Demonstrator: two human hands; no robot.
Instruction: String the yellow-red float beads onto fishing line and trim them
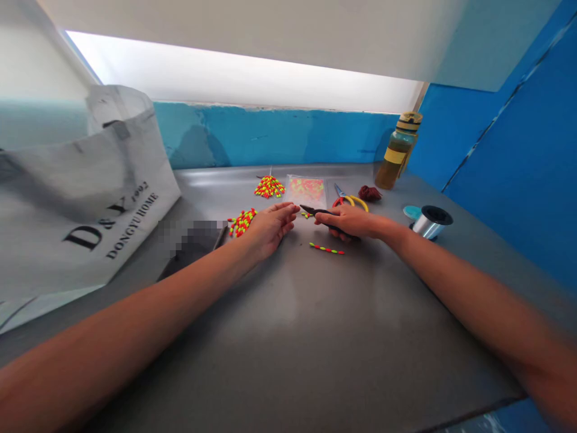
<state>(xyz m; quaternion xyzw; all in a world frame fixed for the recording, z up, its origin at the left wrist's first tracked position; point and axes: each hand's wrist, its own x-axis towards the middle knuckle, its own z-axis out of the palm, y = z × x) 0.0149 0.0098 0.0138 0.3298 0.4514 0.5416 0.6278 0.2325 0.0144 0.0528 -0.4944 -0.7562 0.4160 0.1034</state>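
Note:
My right hand [345, 221] is closed around a pair of dark-handled pliers [310, 209], whose jaws point left. Just left of the jaw tips, my left hand [274, 225] makes a pinch with thumb and forefinger. Whatever is between those fingertips is too small to make out. A short row of red and yellow-green beads [327, 248] lies on the table below the pliers. A few more beads [306, 214] show under the jaws. One loose heap of beads [243, 222] is beside my left hand, and another heap [270, 187] lies farther back.
Behind my hands lie a clear bag of beads [307, 189], scissors [349, 199] with red and yellow handles and a dark red bundle [369, 193]. A bottle [398, 153] and a spool [433, 222] stand right. A white bag [90, 198] and dark flat object [193, 243] occupy the left.

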